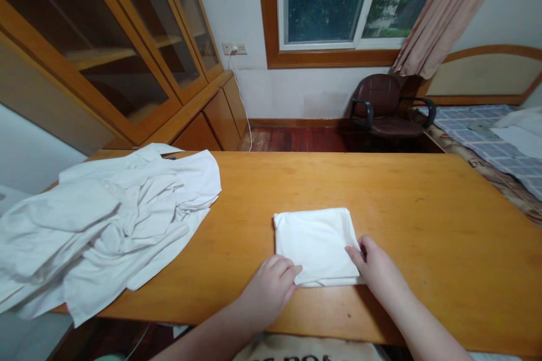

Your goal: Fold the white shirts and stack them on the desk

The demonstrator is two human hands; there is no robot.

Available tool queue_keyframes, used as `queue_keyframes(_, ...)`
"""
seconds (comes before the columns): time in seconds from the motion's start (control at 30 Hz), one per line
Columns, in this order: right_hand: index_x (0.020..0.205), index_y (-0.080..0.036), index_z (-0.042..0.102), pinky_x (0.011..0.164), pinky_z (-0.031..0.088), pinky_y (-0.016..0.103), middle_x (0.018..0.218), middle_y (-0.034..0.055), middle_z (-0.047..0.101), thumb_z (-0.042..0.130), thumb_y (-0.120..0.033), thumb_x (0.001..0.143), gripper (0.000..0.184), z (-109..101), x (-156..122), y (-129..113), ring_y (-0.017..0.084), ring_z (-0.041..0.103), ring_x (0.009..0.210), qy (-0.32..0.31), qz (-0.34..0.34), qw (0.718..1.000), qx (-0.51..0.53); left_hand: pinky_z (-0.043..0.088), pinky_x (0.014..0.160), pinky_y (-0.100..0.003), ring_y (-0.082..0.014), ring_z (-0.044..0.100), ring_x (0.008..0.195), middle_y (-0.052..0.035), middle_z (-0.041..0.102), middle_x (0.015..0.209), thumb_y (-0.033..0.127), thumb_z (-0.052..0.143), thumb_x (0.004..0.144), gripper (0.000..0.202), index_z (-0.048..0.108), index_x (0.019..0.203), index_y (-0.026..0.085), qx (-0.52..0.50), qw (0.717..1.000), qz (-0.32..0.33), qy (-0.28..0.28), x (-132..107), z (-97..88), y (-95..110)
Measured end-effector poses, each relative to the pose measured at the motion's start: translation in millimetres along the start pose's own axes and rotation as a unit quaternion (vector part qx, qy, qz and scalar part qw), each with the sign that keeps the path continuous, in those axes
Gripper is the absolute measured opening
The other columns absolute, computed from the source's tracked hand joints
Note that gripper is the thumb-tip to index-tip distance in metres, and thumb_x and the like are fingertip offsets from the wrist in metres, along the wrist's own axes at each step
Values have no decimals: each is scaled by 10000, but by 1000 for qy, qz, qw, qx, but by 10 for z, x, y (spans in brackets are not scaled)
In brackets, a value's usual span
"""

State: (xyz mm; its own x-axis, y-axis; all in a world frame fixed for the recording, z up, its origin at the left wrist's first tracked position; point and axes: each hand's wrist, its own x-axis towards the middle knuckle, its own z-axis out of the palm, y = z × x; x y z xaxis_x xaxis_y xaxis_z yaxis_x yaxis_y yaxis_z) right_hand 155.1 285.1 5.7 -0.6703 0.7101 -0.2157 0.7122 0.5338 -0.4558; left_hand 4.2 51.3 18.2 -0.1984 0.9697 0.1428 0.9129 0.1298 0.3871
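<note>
1 folded white cloth [315, 242] lies flat near the front edge of our wooden table [423, 208]. Our left hand [271, 285] curls onto its near-left corner; we cannot tell whether it pinches. Our right hand [376, 265] rests released on the near-right corner. Rumpled white garments [105, 225] lie left.

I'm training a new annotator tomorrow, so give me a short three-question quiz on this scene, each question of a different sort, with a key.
1. True or false: the left hand and the right hand both touch the folded white cloth.
2. Multiple choice: the heap of unfolded white garments lies at the table's A) left end, B) middle, C) right end.
3. Fill in: beyond the table, below the window, stands a brown ____.
Key: 1 true; 2 A; 3 chair.
</note>
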Motion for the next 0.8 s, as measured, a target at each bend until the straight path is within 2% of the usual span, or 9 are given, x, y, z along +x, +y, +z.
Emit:
queue_keyframes(0.07,869,-181,522,597,429,320,727,80,632,461,-452,844,279,-65,-1,-9,223,600,652,62,-33,997,-27,468,785,-313,-185,537,874,-43,635,913,124,495,861,207,602,1029,181,-31,999,-10,-2,-1,55,10)
queue_keyframes(0.17,1047,-116,549,810,452,405,999,174,635,489,-464,839,410,-184,-15,-131,290,594,931,226,-127,964,-59,455,787,-295,-172,534,863,-28,634,884,101,479,868,183,617,952,187,-61,998,-23,-7,11,83,16)
queue_keyframes(0.23,1126,-114,543,901,426,428,1115,182,607,470,-452,863,434,-220,-34,-313,294,555,1047,266,-193,942,-58,444,774,-288,-169,532,857,-27,631,878,107,464,880,183,618,935,189,-61,998,-31,-14,15,88,25)
queue_keyframes(0.3,1196,-130,530,953,405,425,1227,174,564,452,-412,886,426,-181,-48,-550,275,517,1135,236,-259,935,-56,427,747,-279,-166,526,835,-29,622,848,129,452,894,178,620,898,188,-49,998,-15,-21,13,104,32)
queue_keyframes(0.4,1337,-147,455,1044,313,469,1424,162,401,454,-387,889,508,7,-20,-861,281,362,1307,137,-330,930,-91,399,705,-269,-160,505,789,-24,594,773,178,458,907,172,609,826,181,-26,998,37,-35,4,162,33)
queue_keyframes(0.53,1437,-178,340,1101,158,529,1504,122,270,428,-511,879,655,283,76,-935,294,209,1386,21,-327,934,-143,389,699,-270,-157,488,770,-19,577,760,196,482,898,150,586,791,181,-22,996,61,-56,-6,209,20)
queue_keyframes(0.7,1464,-118,260,1114,69,538,1519,129,189,342,-607,867,776,398,88,-789,297,150,1402,24,-261,950,-169,426,740,-270,-159,528,799,-22,605,807,72,503,779,169,604,837,195,-109,989,38,-89,91,-53,44)
queue_keyframes(0.73,1463,-111,263,1114,66,538,1519,133,182,345,-594,869,769,401,79,-784,296,147,1403,27,-258,950,-174,439,749,-270,-159,541,810,-24,613,829,77,515,753,194,608,873,197,-141,986,26,-86,147,-129,56)
queue_keyframes(0.8,1457,-101,276,1116,68,536,1516,137,186,370,-517,877,720,403,66,-796,294,149,1403,34,-261,947,-183,456,802,-290,-168,561,869,-40,627,908,112,515,756,229,606,950,191,-174,984,-20,-39,304,-241,82)
